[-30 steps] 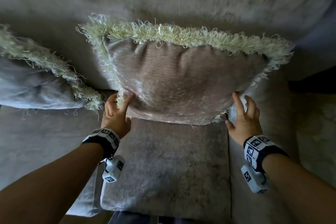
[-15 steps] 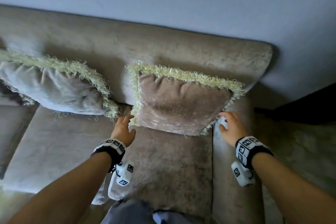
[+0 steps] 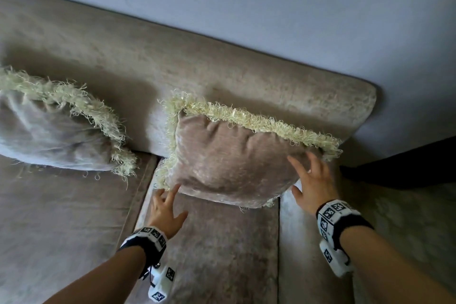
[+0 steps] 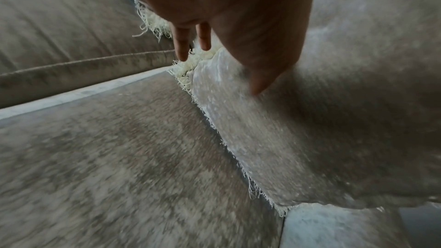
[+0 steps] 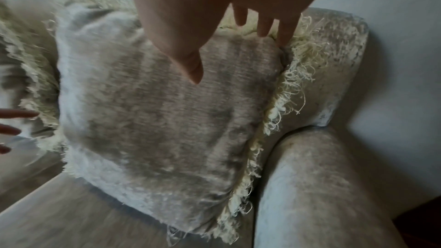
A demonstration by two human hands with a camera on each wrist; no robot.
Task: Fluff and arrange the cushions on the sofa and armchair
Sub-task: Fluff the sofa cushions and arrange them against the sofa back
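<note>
The cushion [image 3: 237, 163] now leans on the sofa [image 3: 222, 74] back, at three o'clock of the seat. Both hands have let go: the left hand [image 3: 165, 210] and right hand [image 3: 313, 180] have fingers spread, only touching its edges. This cushion seems placed.

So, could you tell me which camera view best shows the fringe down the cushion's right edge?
The right wrist view: the fringe runs sharp and unbroken down the cushion, beside the armrest. The head view shows only its top corner, past the right hand, and a tuft at the bottom. The left wrist view shows only the other edge's fringe.
</note>
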